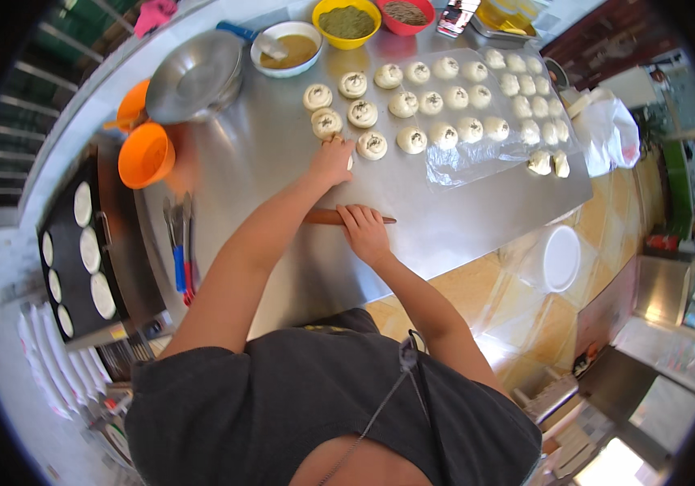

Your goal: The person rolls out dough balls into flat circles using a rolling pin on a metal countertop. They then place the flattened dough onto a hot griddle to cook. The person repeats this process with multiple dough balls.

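Note:
My right hand (364, 229) rests on a brown wooden rolling pin (323, 217) with tapered ends, which lies on the steel table. My left hand (333, 159) reaches farther forward, its fingers at the near edge of a coiled dough ball (326, 121) with dark seeds on top. Part of another pale dough piece shows beside that hand; whether the fingers grip it is hidden. Several more seeded dough balls (372, 146) stand in rows ahead and to the right. Clear plastic sheet (457, 167) lies about the right-hand rows, near small plain dough pieces (530, 132).
Along the back stand a steel bowl (192, 76), a white bowl of brownish liquid with a brush (290, 51), a yellow bowl (347, 23) and a red bowl (407, 15). At left are orange bowls (147, 157), tongs (178, 261) and a black griddle (74, 243) with flat dough rounds.

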A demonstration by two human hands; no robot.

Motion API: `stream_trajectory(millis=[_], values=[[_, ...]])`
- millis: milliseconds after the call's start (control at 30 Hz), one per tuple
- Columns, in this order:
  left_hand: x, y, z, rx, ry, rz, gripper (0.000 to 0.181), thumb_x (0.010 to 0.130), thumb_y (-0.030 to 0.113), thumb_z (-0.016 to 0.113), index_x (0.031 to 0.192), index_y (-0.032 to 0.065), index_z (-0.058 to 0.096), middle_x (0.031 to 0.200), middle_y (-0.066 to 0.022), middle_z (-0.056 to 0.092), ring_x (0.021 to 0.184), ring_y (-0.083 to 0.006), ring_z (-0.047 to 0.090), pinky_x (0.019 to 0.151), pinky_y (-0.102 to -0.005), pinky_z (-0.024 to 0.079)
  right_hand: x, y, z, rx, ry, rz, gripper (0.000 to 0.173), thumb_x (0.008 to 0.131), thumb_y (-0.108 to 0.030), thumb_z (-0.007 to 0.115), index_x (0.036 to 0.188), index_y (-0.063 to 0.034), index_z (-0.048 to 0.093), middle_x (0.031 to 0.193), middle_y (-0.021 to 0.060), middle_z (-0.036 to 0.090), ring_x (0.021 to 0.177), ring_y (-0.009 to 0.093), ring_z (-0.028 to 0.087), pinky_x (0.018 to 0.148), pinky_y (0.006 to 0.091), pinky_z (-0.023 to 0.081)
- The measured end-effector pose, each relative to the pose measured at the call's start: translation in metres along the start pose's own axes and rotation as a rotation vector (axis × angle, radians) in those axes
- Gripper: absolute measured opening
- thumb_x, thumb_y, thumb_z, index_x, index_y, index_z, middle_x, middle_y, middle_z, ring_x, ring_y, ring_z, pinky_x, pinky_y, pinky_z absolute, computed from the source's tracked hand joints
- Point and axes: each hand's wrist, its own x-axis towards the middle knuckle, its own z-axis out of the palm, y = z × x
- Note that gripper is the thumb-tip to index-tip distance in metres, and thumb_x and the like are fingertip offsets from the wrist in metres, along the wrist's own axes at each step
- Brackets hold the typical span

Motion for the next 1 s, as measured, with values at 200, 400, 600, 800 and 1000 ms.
stream_trajectory(millis=[200,400,600,800,1000], values=[[-0.059,-0.001,-0.019,0.0,0.128,-0.008,0.048,0.066,0.016,0.077,0.108,0.0078,0.055,0.115,-0.0169,0.053,0.109,-0.0388,0.054,0.087,-0.0454,0.052,0.005,0.001,0.011,0.0,0.025,-0.007,0.045,0.087,-0.018,0.06,0.13,-0.009,0.053,0.117,0.0068,0.058,0.11,0.024,0.054,0.092,0.0412,0.041],[-0.209,-0.026,-0.029,-0.101,0.098,-0.405,0.052,0.068,0.024,0.08,0.111,0.0089,0.055,0.113,-0.017,0.053,0.102,-0.0384,0.055,0.085,-0.0466,0.051,0.01,0.003,0.029,0.012,0.072,0.035,0.045,0.087,-0.019,0.061,0.131,-0.012,0.054,0.117,0.0076,0.059,0.106,0.027,0.055,0.09,0.0448,0.042],[-0.242,-0.05,0.003,-0.196,0.055,-0.513,0.048,0.083,0.039,0.066,0.12,0.0094,0.056,0.13,-0.0172,0.052,0.121,-0.0369,0.05,0.094,-0.0486,0.047,0.011,0.0,0.023,-0.026,0.055,0.036,0.049,0.085,-0.017,0.066,0.132,-0.0123,0.053,0.115,0.0065,0.059,0.109,0.027,0.054,0.093,0.0426,0.041],[-0.215,-0.06,0.032,0.059,0.171,-0.441,0.06,0.098,0.046,0.041,0.146,0.0102,0.04,0.157,-0.0115,0.03,0.146,-0.0293,0.025,0.112,-0.0552,0.026,0.012,-0.004,0.021,-0.058,0.034,0.056,0.046,0.087,-0.018,0.065,0.132,-0.0139,0.054,0.118,0.0042,0.059,0.111,0.025,0.054,0.095,0.0419,0.04],[-0.221,-0.065,0.047,0.162,0.148,-0.345,0.064,0.099,0.049,0.039,0.151,0.0112,0.033,0.159,-0.0097,0.026,0.148,-0.0285,0.02,0.115,-0.0567,0.021,0.011,-0.005,0.023,-0.092,0.013,0.091,0.045,0.087,-0.018,0.065,0.131,-0.0137,0.054,0.119,0.0039,0.058,0.113,0.025,0.053,0.096,0.0415,0.04]])
